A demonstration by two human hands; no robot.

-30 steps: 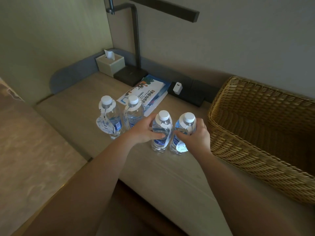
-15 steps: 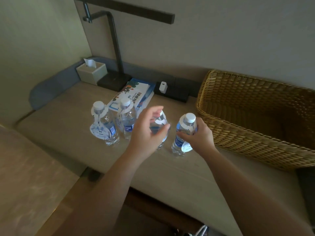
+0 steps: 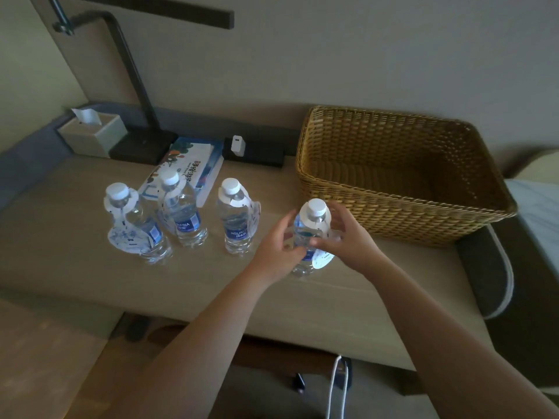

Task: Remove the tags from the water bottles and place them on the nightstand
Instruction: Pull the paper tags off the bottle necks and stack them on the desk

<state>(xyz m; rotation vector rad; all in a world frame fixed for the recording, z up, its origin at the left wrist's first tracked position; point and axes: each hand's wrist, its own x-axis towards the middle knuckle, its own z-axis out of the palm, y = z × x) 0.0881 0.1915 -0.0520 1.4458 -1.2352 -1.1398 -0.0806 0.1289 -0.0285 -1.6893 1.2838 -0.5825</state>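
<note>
Several clear water bottles with white caps stand on the beige nightstand (image 3: 75, 267). Each has a white paper tag hung round its neck. Three of them, the left bottle (image 3: 145, 228), the second bottle (image 3: 185, 216) and the third bottle (image 3: 236, 225), stand untouched in a row. The rightmost bottle (image 3: 311, 228) stands apart, near the basket. My left hand (image 3: 276, 246) cups its left side and my right hand (image 3: 348, 237) wraps its right side, thumb across the front. Its oval tag (image 3: 322, 258) hangs below my right thumb, still round the neck.
A large wicker basket (image 3: 393, 225) stands at the right, close behind my right hand. At the back are a tissue box (image 3: 93, 137), a black lamp base (image 3: 145, 145), a printed booklet (image 3: 196, 164) and a white charger (image 3: 237, 143). A white cable (image 3: 335, 385) hangs below the front edge.
My left hand let go of the third bottle and moved right onto the rightmost bottle. The rightmost bottle has shifted right, away from the row. The camera view has swung to the right.
</note>
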